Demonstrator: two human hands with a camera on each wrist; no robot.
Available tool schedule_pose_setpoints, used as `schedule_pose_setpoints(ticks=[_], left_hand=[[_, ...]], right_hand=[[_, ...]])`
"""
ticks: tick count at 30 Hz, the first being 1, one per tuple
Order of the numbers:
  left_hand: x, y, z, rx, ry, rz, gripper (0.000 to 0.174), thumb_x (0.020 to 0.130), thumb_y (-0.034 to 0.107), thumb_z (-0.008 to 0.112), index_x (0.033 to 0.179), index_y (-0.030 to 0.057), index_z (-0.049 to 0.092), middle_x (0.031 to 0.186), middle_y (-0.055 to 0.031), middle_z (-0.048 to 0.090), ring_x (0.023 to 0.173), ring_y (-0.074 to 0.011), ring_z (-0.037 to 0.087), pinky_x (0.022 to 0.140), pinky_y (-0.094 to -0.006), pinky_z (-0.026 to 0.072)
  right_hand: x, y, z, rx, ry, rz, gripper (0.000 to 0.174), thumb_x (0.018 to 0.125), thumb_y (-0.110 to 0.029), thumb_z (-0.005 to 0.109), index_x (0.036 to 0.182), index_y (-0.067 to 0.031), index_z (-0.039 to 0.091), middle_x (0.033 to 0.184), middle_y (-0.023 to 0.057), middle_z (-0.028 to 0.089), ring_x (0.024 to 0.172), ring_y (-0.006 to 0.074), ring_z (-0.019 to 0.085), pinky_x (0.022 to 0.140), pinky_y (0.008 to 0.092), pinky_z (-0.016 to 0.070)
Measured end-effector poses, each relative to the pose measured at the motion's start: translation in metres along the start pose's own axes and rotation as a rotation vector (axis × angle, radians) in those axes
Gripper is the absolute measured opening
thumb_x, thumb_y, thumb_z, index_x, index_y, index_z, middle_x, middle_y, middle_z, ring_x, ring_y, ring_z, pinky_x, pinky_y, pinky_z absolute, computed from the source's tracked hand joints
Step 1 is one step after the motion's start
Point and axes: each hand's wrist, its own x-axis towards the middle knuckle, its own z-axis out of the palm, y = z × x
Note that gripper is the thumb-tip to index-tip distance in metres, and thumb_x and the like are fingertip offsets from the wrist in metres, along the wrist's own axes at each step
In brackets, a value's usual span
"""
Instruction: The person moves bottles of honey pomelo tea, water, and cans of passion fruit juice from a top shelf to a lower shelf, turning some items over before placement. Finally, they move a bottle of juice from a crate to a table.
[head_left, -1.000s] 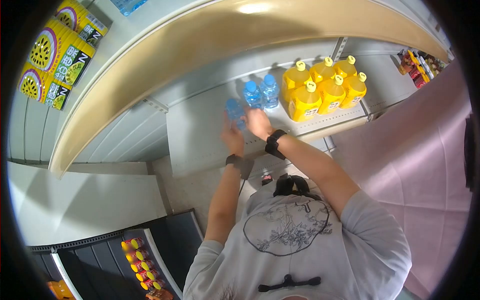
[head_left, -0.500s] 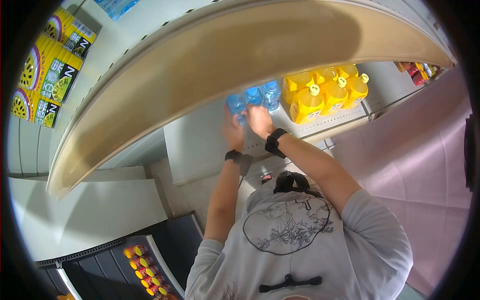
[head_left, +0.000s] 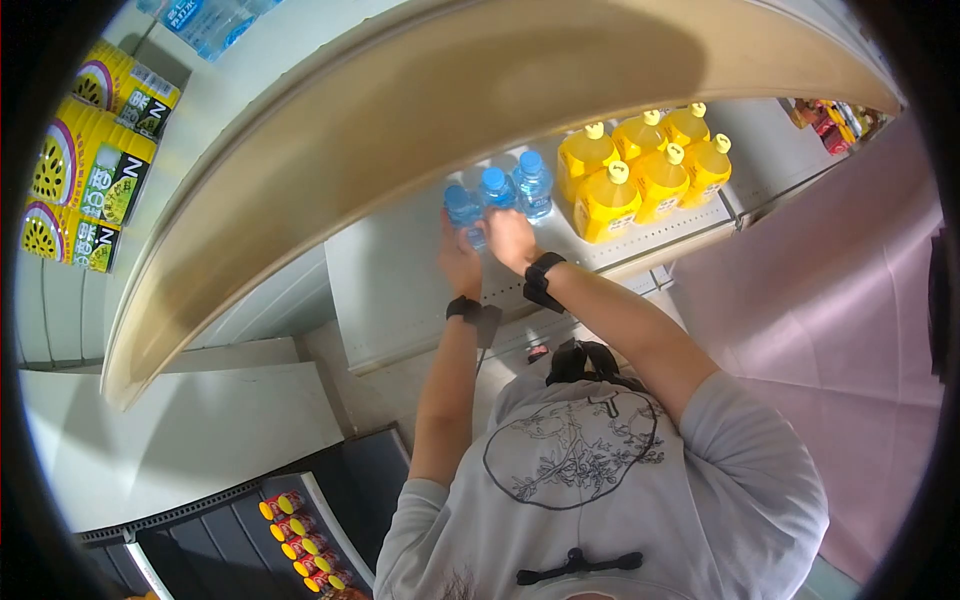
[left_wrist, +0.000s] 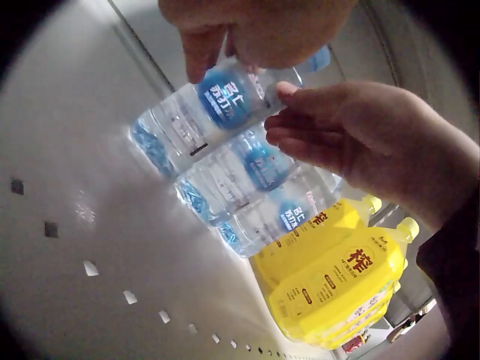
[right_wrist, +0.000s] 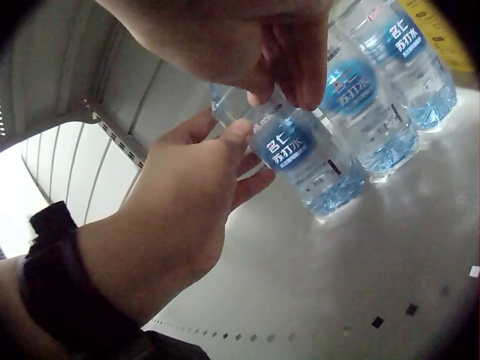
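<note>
A clear water bottle [head_left: 460,206] with a blue cap and blue label stands at the left end of a row of three on the shelf. My left hand [head_left: 460,264] grips it from the left, thumb and fingers around its upper part. From the other side my right hand [head_left: 509,240] pinches the same bottle near its shoulder, its fingers by the gap to the middle bottle [right_wrist: 351,94]. The third bottle [head_left: 534,186] stands on the right. In the right wrist view, the held bottle's base [right_wrist: 334,199] is down at the shelf surface.
Several yellow bottles [head_left: 608,203] stand right of the water bottles on the white shelf [head_left: 390,285]. A curved beige shelf edge [head_left: 420,120] overhangs the hands. Yellow drink packs [head_left: 90,190] sit on the upper shelf at left. A pink cloth [head_left: 800,320] hangs at right.
The leftmost water bottle, blurred and apart from the others a second ago, now stands in line beside them. Both hands have stayed on it. The head view has shifted slightly.
</note>
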Motion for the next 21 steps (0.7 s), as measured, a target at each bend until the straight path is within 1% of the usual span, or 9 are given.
schedule_pose_setpoints(ticks=[7, 10, 12, 14, 15, 16, 18, 19, 21], left_hand=[[0.002, 0.014, -0.006, 0.038, 0.002, 0.064, 0.046, 0.084, 0.007, 0.046, 0.129, 0.0078, 0.037, 0.108, -0.0209, 0.055, 0.089, -0.0342, 0.058, 0.073, -0.0365, 0.0466], [0.004, 0.014, -0.006, -0.062, -0.045, 0.006, 0.047, 0.083, 0.006, 0.045, 0.129, 0.008, 0.037, 0.102, -0.0198, 0.058, 0.082, -0.032, 0.059, 0.071, -0.035, 0.0469], [0.003, -0.018, 0.007, 0.136, 0.157, 0.326, 0.048, 0.083, 0.006, 0.045, 0.13, 0.009, 0.036, 0.102, -0.0197, 0.057, 0.08, -0.0305, 0.059, 0.071, -0.0361, 0.046], [-0.005, -0.009, 0.0, 0.142, -0.058, -0.087, 0.059, 0.083, 0.006, 0.045, 0.137, 0.0124, 0.022, 0.117, -0.0215, 0.049, 0.087, -0.0329, 0.056, 0.072, -0.0402, 0.0435], [-0.009, 0.017, -0.009, 0.139, -0.019, -0.082, 0.061, 0.084, 0.008, 0.045, 0.138, 0.0112, 0.016, 0.121, -0.0206, 0.047, 0.095, -0.0339, 0.055, 0.076, -0.0386, 0.0441], [-0.012, 0.031, -0.017, 0.046, -0.057, -0.186, 0.058, 0.085, 0.01, 0.045, 0.137, 0.0083, 0.017, 0.122, -0.0216, 0.046, 0.099, -0.0344, 0.054, 0.081, -0.0361, 0.0437], [-0.018, 0.04, -0.022, -0.059, 0.057, -0.064, 0.052, 0.087, 0.004, 0.038, 0.135, 0.0043, 0.02, 0.124, -0.0244, 0.043, 0.114, -0.0318, 0.044, 0.089, -0.0357, 0.0395], [-0.019, 0.047, -0.028, -0.094, 0.08, -0.025, 0.051, 0.087, 0.004, 0.038, 0.135, 0.0037, 0.021, 0.122, -0.0236, 0.045, 0.112, -0.0306, 0.047, 0.088, -0.0348, 0.0406], [-0.022, 0.068, -0.044, -0.158, 0.108, 0.039, 0.048, 0.087, 0.004, 0.039, 0.133, 0.0025, 0.024, 0.118, -0.022, 0.049, 0.107, -0.0283, 0.051, 0.084, -0.0332, 0.0429]], right_hand=[[0.001, 0.001, -0.003, -0.031, -0.102, 0.026, 0.019, 0.077, -0.017, 0.054, 0.076, 0.0017, 0.058, 0.069, 0.024, 0.058, 0.067, 0.0393, 0.058, 0.06, 0.0453, 0.0477], [-0.002, -0.002, -0.012, -0.043, -0.247, 0.042, 0.019, 0.077, -0.016, 0.051, 0.084, 0.001, 0.058, 0.074, 0.0243, 0.058, 0.072, 0.0386, 0.058, 0.063, 0.0453, 0.0481], [-0.008, 0.005, -0.009, -0.023, -0.251, -0.05, 0.022, 0.076, -0.016, 0.05, 0.091, -0.0003, 0.057, 0.078, 0.0246, 0.059, 0.075, 0.0379, 0.058, 0.065, 0.0443, 0.0486], [-0.014, 0.0, -0.018, 0.027, -0.25, -0.015, 0.029, 0.075, -0.017, 0.052, 0.097, 0.001, 0.054, 0.08, 0.025, 0.059, 0.075, 0.0386, 0.058, 0.067, 0.0445, 0.0483], [-0.017, -0.005, -0.028, 0.027, -0.305, -0.02, 0.031, 0.075, -0.018, 0.053, 0.099, 0.0019, 0.053, 0.083, 0.0254, 0.059, 0.076, 0.0388, 0.058, 0.067, 0.045, 0.048], [-0.019, 0.001, -0.022, -0.007, -0.355, 0.027, 0.032, 0.074, -0.019, 0.054, 0.098, 0.0019, 0.054, 0.083, 0.025, 0.059, 0.076, 0.0388, 0.058, 0.068, 0.0452, 0.0476], [-0.029, 0.007, -0.02, -0.049, -0.383, -0.065, 0.033, 0.075, -0.024, 0.055, 0.096, 0.0018, 0.057, 0.087, 0.0234, 0.06, 0.081, 0.037, 0.059, 0.073, 0.0441, 0.0466], [-0.025, 0.011, -0.018, -0.055, -0.411, -0.099, 0.033, 0.076, -0.026, 0.055, 0.095, 0.0013, 0.059, 0.092, 0.0222, 0.06, 0.085, 0.0358, 0.059, 0.075, 0.0434, 0.0463], [-0.017, -0.017, -0.046, -0.084, -0.51, -0.106, 0.037, 0.075, -0.029, 0.057, 0.096, 0.0017, 0.057, 0.087, 0.0227, 0.06, 0.082, 0.0366, 0.059, 0.073, 0.0434, 0.0464]])
